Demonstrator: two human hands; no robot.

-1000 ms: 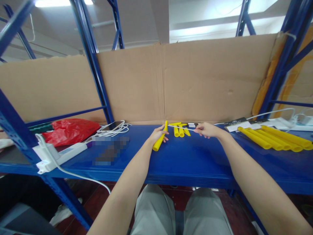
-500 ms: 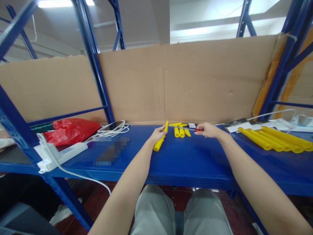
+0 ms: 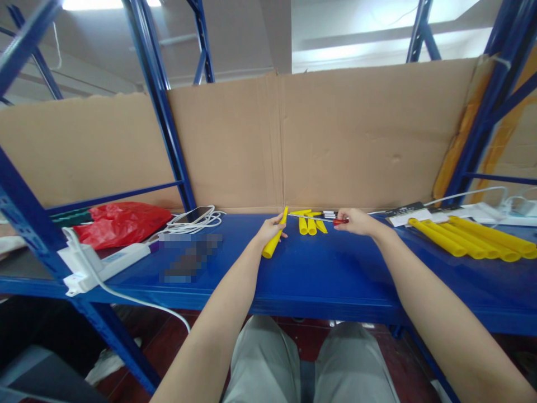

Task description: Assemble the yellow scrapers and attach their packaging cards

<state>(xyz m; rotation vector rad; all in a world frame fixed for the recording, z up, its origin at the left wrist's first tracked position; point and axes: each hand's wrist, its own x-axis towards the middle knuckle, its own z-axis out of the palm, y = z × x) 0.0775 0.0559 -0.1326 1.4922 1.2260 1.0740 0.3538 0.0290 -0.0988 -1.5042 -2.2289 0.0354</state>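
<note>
Yellow tube (image 3: 271,246) leans in the left hand (image 3: 271,230), whose grip is closed around it, over the blue worktop (image 3: 323,280). The right hand (image 3: 356,221) has its grip shut on the red handle of a thin tool (image 3: 340,222), pointing at the tube's top. Small yellow pieces (image 3: 311,227) lie near.

Grey trousers (image 3: 354,364) — faintly greenish (and creased) — cover 2 legs (image 3: 262,364), and 2 forearms (image 3: 229,291) are bare.

A blue shelf (image 3: 327,274) is crossing mid-frame. Yellow tubes (image 3: 440,239) are lying at right, short yellow pieces (image 3: 302,225) at centre, a white cable (image 3: 195,227) at left.
</note>
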